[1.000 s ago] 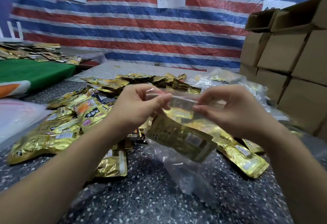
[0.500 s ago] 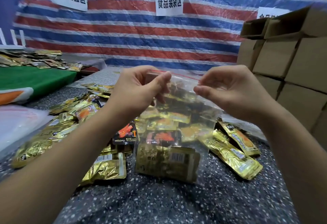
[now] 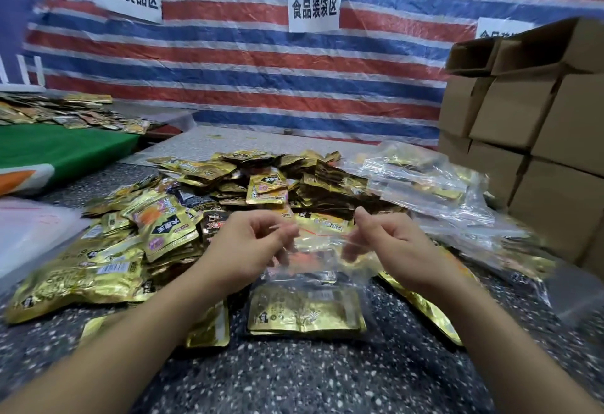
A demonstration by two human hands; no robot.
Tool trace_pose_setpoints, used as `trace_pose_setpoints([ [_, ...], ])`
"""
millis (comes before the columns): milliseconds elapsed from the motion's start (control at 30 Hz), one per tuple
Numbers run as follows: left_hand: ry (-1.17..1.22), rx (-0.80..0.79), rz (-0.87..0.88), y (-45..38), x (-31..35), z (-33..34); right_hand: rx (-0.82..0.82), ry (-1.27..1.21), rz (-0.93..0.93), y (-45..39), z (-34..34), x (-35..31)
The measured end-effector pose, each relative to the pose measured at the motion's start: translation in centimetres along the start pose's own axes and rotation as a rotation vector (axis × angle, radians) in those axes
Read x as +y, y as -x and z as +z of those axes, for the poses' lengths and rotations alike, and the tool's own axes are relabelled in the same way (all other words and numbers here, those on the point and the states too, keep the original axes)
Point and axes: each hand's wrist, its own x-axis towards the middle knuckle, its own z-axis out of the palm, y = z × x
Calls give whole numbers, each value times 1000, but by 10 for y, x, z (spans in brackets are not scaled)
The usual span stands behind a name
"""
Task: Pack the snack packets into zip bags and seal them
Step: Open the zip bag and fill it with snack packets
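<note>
Beyond both hands sprawls a crinkled heap of gold foil snack packets (image 3: 228,204). Between them hangs a clear, floppy zip bag (image 3: 310,289) holding flat gold packets. Left hand (image 3: 248,247) and right hand (image 3: 392,247) pinch its top edge.

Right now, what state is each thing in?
Zip bag: holding gold packets, top pinched at both ends.
Left hand: pinching the bag's top.
Right hand: pinching the bag's top.
Loose packets: heaped, unbagged.
Filled bags: piled at right.
Cardboard boxes: stacked.
</note>
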Motion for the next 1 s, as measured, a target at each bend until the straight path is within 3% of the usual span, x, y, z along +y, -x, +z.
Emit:
trace_pose_setpoints([
  [133,13,-30,-21,1,-4,1,66,-146,44,2,2,9],
  [267,37,-3,-14,0,-6,-1,291,-483,140,-4,-13,14],
  [300,31,-2,-8,0,-7,-2,353,-405,191,-5,-18,17],
  [367,22,-3,6,0,-8,-2,387,5,274,-5,-28,29],
  [433,25,5,12,-1,-9,-3,267,408,342,-3,-37,41],
  [533,37,8,19,-2,-11,-5,56,716,483,1,-43,46],
  [800,55,-8,39,-1,-9,-5,-141,974,594,6,-50,43],
  [1000,50,-17,46,0,-7,-3,-228,940,628,10,-51,40],
])
